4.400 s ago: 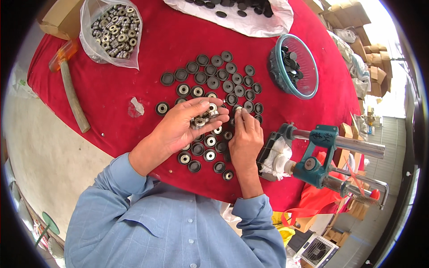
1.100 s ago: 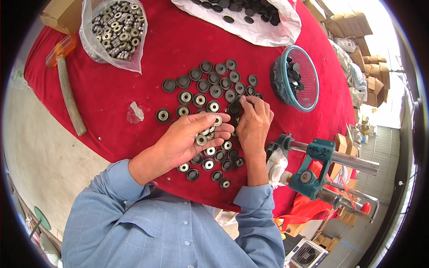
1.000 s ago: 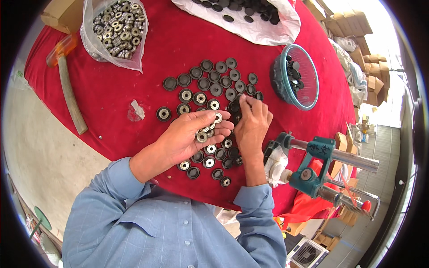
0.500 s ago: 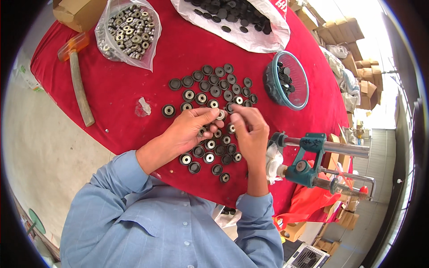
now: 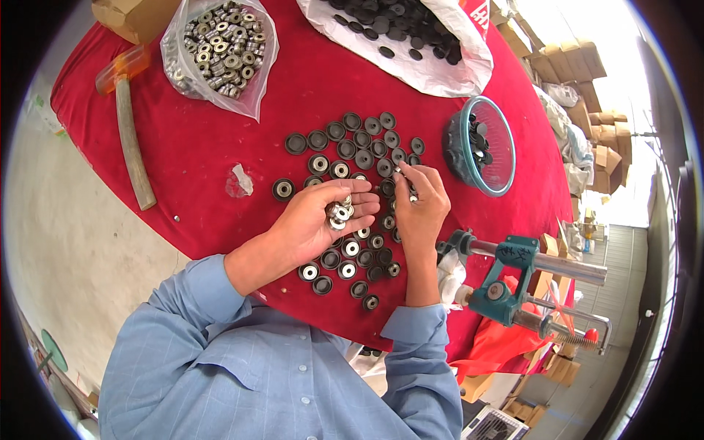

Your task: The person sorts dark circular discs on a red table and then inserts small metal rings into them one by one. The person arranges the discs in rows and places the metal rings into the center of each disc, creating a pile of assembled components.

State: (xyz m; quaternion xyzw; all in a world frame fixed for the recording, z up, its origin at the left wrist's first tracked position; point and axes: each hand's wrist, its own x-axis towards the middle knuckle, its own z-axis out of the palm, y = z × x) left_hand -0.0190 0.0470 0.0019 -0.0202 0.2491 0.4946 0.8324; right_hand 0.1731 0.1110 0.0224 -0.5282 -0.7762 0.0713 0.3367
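While lying at the far left on the red cloth (image 5: 220,147), a hammer (image 5: 132,139), and next to it a clear bag (image 5: 220,44) of metal bearings. Cupping a small pile of bearings (image 5: 339,213) in the half-open left hand (image 5: 312,224), palm up, above black discs (image 5: 359,147) spread on the cloth. Pinching one small bearing (image 5: 398,171) between fingertips of the right hand (image 5: 422,209), closed around it, just beside the left. Standing further right, a teal basket (image 5: 480,147) with discs, and a teal press (image 5: 513,282) at the edge.
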